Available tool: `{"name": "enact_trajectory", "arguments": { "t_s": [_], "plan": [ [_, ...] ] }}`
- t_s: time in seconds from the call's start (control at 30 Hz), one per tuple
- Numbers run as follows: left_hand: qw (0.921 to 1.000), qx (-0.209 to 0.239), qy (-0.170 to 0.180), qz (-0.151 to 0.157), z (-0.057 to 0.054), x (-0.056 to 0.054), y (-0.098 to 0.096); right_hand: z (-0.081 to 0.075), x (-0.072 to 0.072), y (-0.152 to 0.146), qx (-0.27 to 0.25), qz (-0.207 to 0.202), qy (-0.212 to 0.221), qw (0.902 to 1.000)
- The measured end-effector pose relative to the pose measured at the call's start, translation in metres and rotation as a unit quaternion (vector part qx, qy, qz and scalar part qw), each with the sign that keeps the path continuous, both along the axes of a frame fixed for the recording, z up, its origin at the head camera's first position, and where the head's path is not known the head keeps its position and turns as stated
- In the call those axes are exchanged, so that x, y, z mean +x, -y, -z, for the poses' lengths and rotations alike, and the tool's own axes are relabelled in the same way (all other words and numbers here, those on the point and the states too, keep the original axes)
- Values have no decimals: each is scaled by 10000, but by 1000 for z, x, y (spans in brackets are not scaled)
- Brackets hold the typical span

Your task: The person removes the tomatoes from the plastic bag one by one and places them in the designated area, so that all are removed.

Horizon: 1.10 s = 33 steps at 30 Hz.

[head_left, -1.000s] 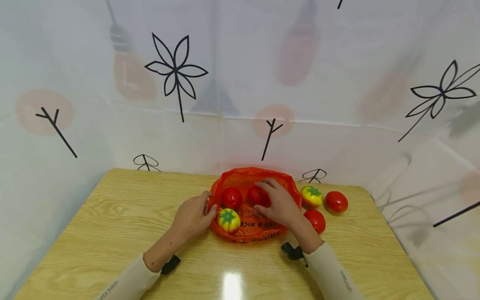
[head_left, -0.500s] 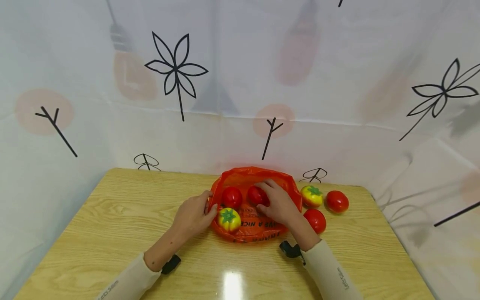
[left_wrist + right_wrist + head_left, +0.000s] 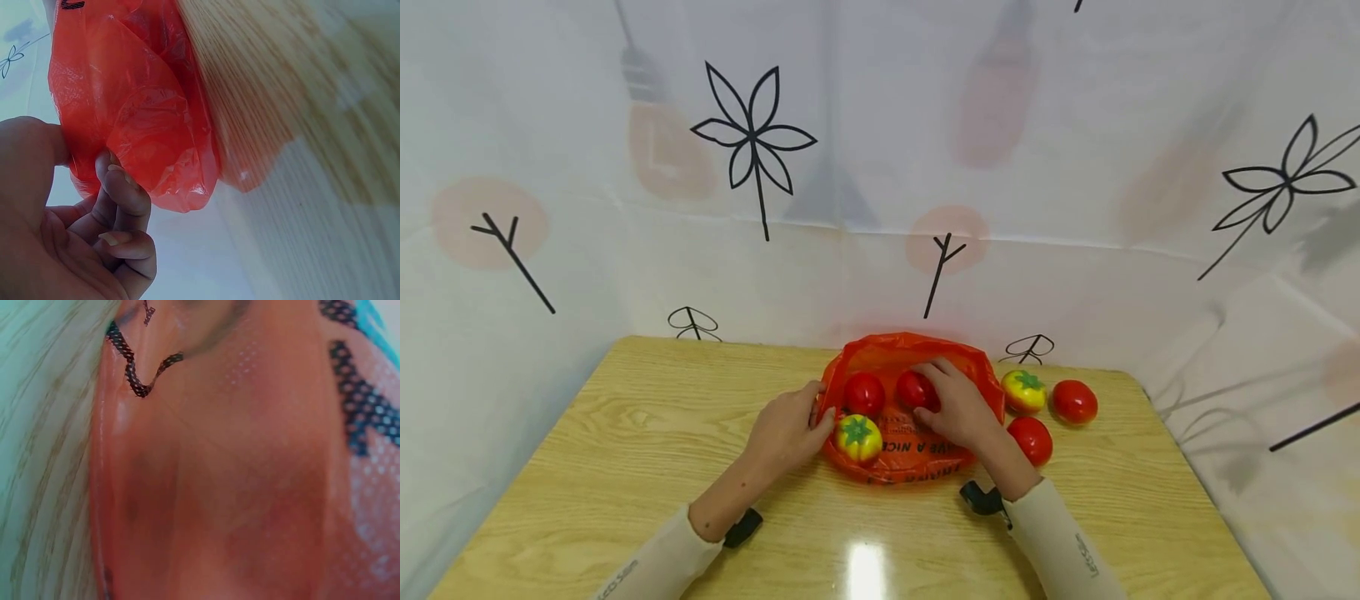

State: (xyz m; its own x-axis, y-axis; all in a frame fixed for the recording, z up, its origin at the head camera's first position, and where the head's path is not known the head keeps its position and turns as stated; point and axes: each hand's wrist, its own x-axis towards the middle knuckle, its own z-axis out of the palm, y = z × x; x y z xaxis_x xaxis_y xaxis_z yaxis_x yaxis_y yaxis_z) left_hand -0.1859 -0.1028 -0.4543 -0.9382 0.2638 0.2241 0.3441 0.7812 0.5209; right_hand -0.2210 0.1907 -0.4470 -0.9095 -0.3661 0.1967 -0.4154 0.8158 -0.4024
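Note:
An open red plastic bag with black lettering sits on the table, its mouth facing up. My left hand pinches the bag's left rim between thumb and fingers; the left wrist view shows this hand against the crinkled film. Inside the bag, my right hand grips a glossy red toy tomato, partly covered by the fingers. To its left lie another red tomato and a yellow one with a green star-shaped top. Bag film fills most of the right wrist view, hiding the hand.
Just right of the bag are a yellow tomato with a green top, a red one and another red one close to the right forearm. The wooden table ends at a patterned white cloth behind.
Almost nothing differs. Both hands keep their places, the left at the rim and the right on the red tomato inside the bag; the view shifts very slightly.

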Motion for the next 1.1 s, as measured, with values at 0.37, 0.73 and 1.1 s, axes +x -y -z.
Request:
{"name": "enact_trajectory", "arguments": {
  "t_s": [0.37, 0.73, 1.1],
  "plan": [
    [10000, -19, -61, 27, 0, -3, 0, -7, 6, -4, -104, 52, -135, 9998],
    [10000, 34, 33, -6, -2, -1, 0, -13, 19, -5, -286, 20, -300, 9991],
    [9999, 17, 117, -15, -2, -1, 1, -21, 38, -9, -330, 89, -444, 9984]
  ]
}}
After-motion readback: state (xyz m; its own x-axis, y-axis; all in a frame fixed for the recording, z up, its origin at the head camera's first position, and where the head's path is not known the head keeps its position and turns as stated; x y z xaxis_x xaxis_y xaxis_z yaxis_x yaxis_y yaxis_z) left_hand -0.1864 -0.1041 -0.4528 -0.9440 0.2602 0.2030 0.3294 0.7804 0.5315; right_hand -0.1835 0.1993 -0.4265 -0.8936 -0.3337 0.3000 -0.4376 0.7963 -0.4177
